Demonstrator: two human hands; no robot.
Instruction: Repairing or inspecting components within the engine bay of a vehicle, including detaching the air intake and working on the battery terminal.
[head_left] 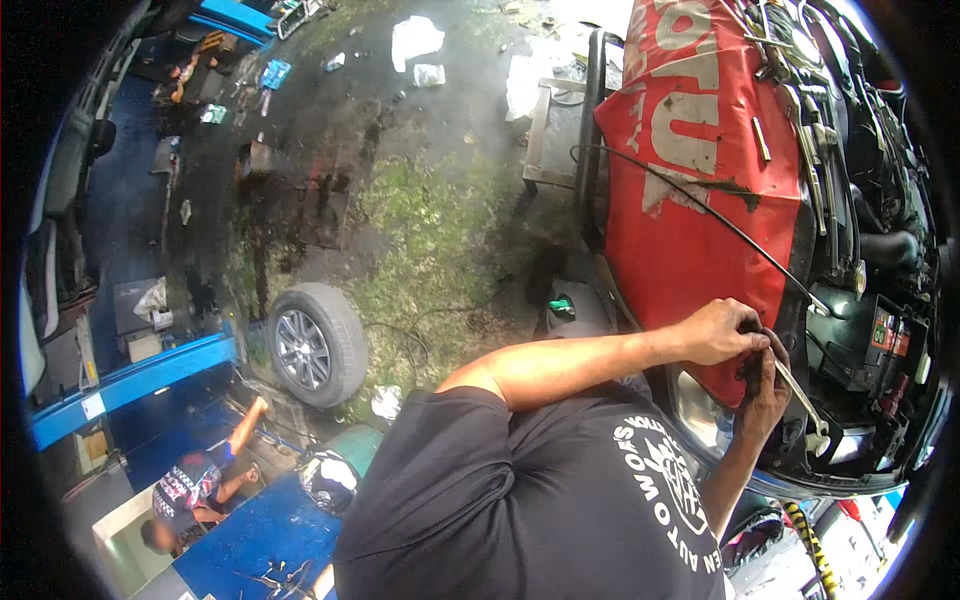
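Observation:
My left hand (722, 331) reaches in from the left, its fingers pinched together against my right hand (764, 395). Between them is the upper end of a slim metal wrench (797, 388); its far end widens to a rounded head over the front edge of the engine bay. My right hand, darkened with grime, has its fingers curled by that end. What the left fingertips pinch is hidden. Beside the hands lies a red cover (700, 250) with large pale letters. A thin black cable (690, 192) runs across it to a metal end near the engine bay.
Several metal tools (815, 150) lie along the cover's edge by the engine bay. A car battery (885, 340) sits at the right. A wheel (318, 345) stands on the stained floor. At the lower left, a co-worker (195, 490) bends by a blue surface, near a blue beam (135, 390).

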